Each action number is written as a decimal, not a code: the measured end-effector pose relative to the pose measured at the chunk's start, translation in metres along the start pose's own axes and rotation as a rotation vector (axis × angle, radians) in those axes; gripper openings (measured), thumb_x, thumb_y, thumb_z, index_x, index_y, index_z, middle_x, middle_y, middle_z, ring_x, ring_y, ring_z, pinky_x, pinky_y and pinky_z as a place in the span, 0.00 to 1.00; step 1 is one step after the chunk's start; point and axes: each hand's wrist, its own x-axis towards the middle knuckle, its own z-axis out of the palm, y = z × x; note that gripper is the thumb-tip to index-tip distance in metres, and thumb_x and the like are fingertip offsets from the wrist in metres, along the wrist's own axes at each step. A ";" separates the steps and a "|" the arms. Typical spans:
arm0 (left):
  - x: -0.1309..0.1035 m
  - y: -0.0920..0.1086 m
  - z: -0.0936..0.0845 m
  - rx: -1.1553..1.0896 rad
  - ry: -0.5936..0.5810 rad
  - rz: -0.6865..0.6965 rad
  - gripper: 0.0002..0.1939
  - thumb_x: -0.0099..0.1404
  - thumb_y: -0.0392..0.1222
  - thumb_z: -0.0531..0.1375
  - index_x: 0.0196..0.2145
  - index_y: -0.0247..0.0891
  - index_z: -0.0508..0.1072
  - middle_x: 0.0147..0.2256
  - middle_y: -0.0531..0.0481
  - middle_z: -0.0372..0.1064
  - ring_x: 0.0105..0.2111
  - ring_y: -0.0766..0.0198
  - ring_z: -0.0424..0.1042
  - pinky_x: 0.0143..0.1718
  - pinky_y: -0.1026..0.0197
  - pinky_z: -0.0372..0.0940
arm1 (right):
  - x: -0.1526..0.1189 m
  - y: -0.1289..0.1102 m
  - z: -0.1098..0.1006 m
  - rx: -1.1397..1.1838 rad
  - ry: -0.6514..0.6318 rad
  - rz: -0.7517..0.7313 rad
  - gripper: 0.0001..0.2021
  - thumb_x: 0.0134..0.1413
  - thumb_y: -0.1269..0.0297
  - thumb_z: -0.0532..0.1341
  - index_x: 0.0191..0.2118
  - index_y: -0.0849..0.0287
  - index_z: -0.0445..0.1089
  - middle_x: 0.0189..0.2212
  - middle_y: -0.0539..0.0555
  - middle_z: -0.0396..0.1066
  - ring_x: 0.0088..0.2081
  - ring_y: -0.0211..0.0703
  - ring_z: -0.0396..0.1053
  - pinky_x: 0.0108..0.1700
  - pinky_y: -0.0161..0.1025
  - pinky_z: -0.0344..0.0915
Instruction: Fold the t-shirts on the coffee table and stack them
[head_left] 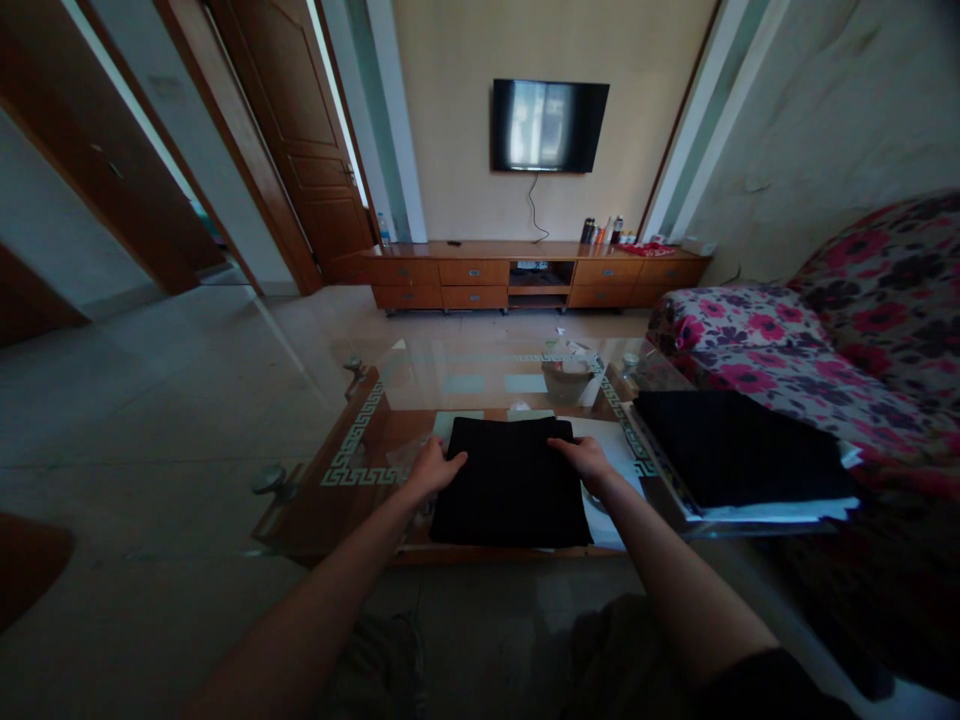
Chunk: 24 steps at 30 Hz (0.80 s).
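Note:
A black folded cloth [514,485], flat and roughly square, is between my two hands at the near side of the glass coffee table [420,375]. My left hand [435,468] grips its left edge, thumb on top and the other fingers mostly hidden beneath or beside it. At the upper right edge, my right hand [583,458] pinches the cloth, with its thumb lying over the top. White sheets show under and to the right of the cloth. Farther right lies a larger stack of black cloth [739,445] on top of something white.
A bowl-like container [568,380] with crumpled white material is at the table's far right. A flower-patterned sofa [757,320] borders the right side. Beyond the table stand a low wooden cabinet [472,272] and a wall-mounted television [550,125]. Round metal fittings [268,480] mark the table's left side.

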 end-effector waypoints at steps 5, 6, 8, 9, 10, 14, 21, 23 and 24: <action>0.001 0.000 -0.001 -0.367 -0.186 -0.103 0.18 0.59 0.45 0.70 0.44 0.33 0.75 0.43 0.39 0.79 0.42 0.53 0.79 0.43 0.57 0.71 | -0.007 -0.006 -0.005 0.168 -0.141 0.031 0.15 0.44 0.55 0.71 0.33 0.61 0.75 0.34 0.61 0.80 0.31 0.46 0.77 0.33 0.38 0.73; 0.000 0.000 -0.002 -0.423 -0.242 -0.123 0.18 0.59 0.45 0.70 0.43 0.33 0.76 0.43 0.39 0.79 0.41 0.54 0.79 0.42 0.58 0.72 | -0.008 -0.007 -0.007 0.180 -0.157 0.026 0.14 0.43 0.57 0.72 0.33 0.62 0.75 0.34 0.60 0.80 0.31 0.45 0.77 0.33 0.37 0.72; -0.003 0.003 -0.004 -0.503 -0.331 -0.172 0.18 0.57 0.45 0.71 0.42 0.33 0.77 0.43 0.39 0.80 0.39 0.55 0.80 0.42 0.58 0.73 | -0.012 -0.009 -0.010 0.211 -0.200 0.003 0.13 0.42 0.61 0.72 0.34 0.62 0.75 0.34 0.58 0.80 0.31 0.44 0.77 0.33 0.36 0.72; -0.004 0.004 -0.005 -0.536 -0.365 -0.191 0.19 0.55 0.45 0.72 0.42 0.33 0.77 0.42 0.39 0.80 0.38 0.55 0.80 0.42 0.57 0.73 | -0.014 -0.010 -0.012 0.240 -0.231 -0.010 0.13 0.43 0.62 0.71 0.36 0.62 0.75 0.35 0.58 0.80 0.33 0.44 0.77 0.35 0.36 0.72; -0.005 0.006 -0.007 -0.569 -0.399 -0.205 0.20 0.54 0.44 0.73 0.43 0.33 0.78 0.42 0.39 0.80 0.38 0.54 0.80 0.43 0.57 0.73 | -0.017 -0.011 -0.014 0.277 -0.265 -0.017 0.14 0.44 0.62 0.70 0.38 0.61 0.75 0.36 0.57 0.80 0.34 0.44 0.77 0.36 0.36 0.73; -0.009 0.011 -0.015 -0.695 -0.497 -0.199 0.23 0.54 0.42 0.72 0.47 0.35 0.77 0.42 0.41 0.80 0.40 0.53 0.80 0.45 0.54 0.73 | -0.028 -0.018 -0.024 0.399 -0.364 -0.003 0.18 0.46 0.65 0.69 0.45 0.56 0.72 0.38 0.53 0.80 0.38 0.46 0.78 0.40 0.39 0.74; -0.023 0.025 -0.032 -0.740 -0.574 -0.099 0.21 0.57 0.40 0.71 0.48 0.34 0.77 0.44 0.39 0.79 0.42 0.53 0.80 0.49 0.53 0.72 | -0.049 -0.040 -0.035 0.376 -0.432 -0.086 0.20 0.47 0.58 0.74 0.47 0.54 0.75 0.48 0.56 0.78 0.48 0.48 0.77 0.52 0.41 0.74; -0.027 0.030 -0.036 -0.752 -0.599 -0.053 0.21 0.60 0.44 0.69 0.50 0.34 0.77 0.46 0.38 0.79 0.45 0.53 0.79 0.52 0.53 0.70 | -0.053 -0.044 -0.037 0.352 -0.459 -0.125 0.20 0.46 0.57 0.75 0.46 0.55 0.77 0.48 0.56 0.79 0.49 0.50 0.76 0.54 0.44 0.73; -0.028 0.031 -0.038 -0.758 -0.614 -0.042 0.21 0.61 0.45 0.69 0.50 0.33 0.77 0.47 0.38 0.78 0.46 0.53 0.79 0.53 0.53 0.70 | -0.054 -0.045 -0.039 0.346 -0.459 -0.142 0.20 0.45 0.56 0.75 0.45 0.55 0.77 0.47 0.56 0.79 0.48 0.51 0.77 0.54 0.45 0.73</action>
